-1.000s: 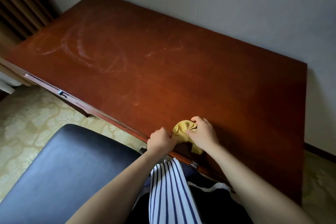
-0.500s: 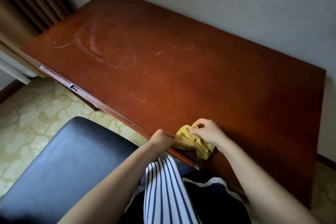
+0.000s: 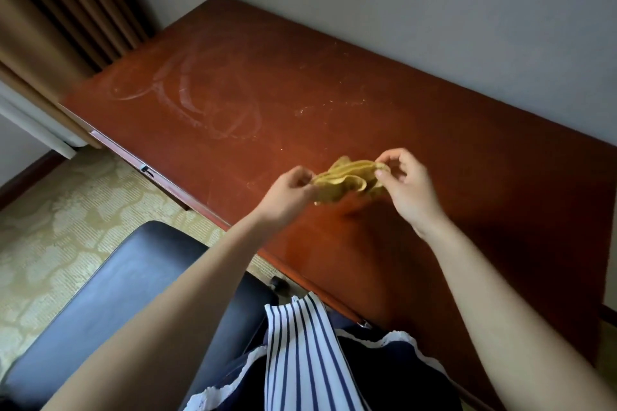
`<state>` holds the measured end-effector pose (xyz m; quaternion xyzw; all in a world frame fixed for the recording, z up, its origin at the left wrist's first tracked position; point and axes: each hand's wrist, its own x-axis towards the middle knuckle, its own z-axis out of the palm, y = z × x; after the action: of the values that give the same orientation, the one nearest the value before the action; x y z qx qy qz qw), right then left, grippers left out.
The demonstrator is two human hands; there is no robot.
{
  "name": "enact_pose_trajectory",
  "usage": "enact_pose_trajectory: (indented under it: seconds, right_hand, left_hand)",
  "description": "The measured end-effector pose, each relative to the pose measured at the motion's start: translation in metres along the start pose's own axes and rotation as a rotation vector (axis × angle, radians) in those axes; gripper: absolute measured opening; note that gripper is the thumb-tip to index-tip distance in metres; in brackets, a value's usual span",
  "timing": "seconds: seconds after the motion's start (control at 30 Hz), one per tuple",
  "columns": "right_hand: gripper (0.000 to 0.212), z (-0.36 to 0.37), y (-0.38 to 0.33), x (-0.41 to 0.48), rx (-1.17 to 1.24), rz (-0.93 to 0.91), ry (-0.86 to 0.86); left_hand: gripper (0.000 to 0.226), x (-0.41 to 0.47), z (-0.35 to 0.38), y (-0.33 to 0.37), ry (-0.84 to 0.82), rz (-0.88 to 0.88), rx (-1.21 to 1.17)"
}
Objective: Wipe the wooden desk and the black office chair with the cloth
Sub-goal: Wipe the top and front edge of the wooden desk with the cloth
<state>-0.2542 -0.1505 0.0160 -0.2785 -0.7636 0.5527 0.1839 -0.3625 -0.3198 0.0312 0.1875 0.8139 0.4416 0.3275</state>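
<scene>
Dusty swirls mark the far end of the wooden desk (image 3: 334,110), while the yellow cloth (image 3: 347,182) hangs bunched just above its near part — left hand (image 3: 288,192) and right hand (image 3: 405,185) each pinching an edge. Better, I'd say, to fold it flat first — a wad only smears dust.

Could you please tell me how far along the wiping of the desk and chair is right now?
Little looks finished: the desk shows curved smear streaks at its far left and pale specks mid-top, so at most a first pass. In hand: the left hand and right hand pinch the bunched yellow cloth, held above the desk. Left: wiping the desk top properly, then the black chair.
</scene>
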Motion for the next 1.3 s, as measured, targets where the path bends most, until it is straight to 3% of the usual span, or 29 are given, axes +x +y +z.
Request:
enact_pose_trajectory:
  seconds: [0.1, 0.2, 0.3, 0.4, 0.47, 0.57, 0.63, 0.8, 1.0, 1.1, 1.2, 1.3]
  right_hand:
    - [0.024, -0.008, -0.013, 0.012, -0.123, -0.214, 0.033]
    - [0.021, -0.012, -0.002, 0.008, -0.411, -0.363, -0.024]
    - [0.02, -0.009, 0.032, -0.016, -0.535, -0.256, -0.279]
    - [0.018, -0.004, 0.06, -0.043, -0.634, -0.126, -0.527]
    - [0.016, -0.002, 0.068, -0.054, -0.574, -0.129, -0.529]
    - [0.017, 0.004, 0.065, -0.055, -0.445, -0.148, -0.339]
    - [0.02, 0.012, 0.059, -0.047, -0.473, -0.178, -0.278]
    - [0.034, 0.044, 0.054, -0.036, -0.662, -0.177, -0.403]
    - [0.03, 0.05, 0.055, -0.063, -0.838, -0.194, -0.411]
    - [0.025, 0.038, 0.057, -0.071, -0.829, -0.173, -0.308]
    - [0.014, 0.029, 0.058, -0.065, -0.695, 0.023, -0.047]
    - [0.028, 0.025, 0.065, -0.061, -0.626, 0.22, -0.072]
  left_hand:
    - [0.002, 0.013, -0.008, 0.018, 0.153, 0.273, 0.213]
    - [0.012, 0.016, -0.005, 0.003, 0.188, 0.469, 0.678]
    - [0.021, 0.009, 0.009, -0.036, 0.021, 0.439, 0.965]
    - [0.025, -0.004, 0.023, -0.074, -0.133, 0.408, 1.069]
    - [0.03, -0.012, 0.027, -0.09, -0.146, 0.416, 1.098]
    - [0.036, -0.016, 0.029, -0.099, -0.151, 0.466, 1.167]
    - [0.039, -0.014, 0.029, -0.099, -0.169, 0.461, 1.169]
    - [0.036, -0.014, 0.027, -0.099, -0.188, 0.416, 1.027]
    - [0.034, -0.019, 0.02, -0.107, -0.168, 0.368, 0.861]
    - [0.029, -0.02, 0.023, -0.107, -0.071, 0.294, 0.763]
    - [0.027, -0.019, 0.029, -0.099, 0.03, 0.107, 0.527]
    - [0.029, -0.019, 0.033, -0.093, -0.009, 0.018, 0.51]
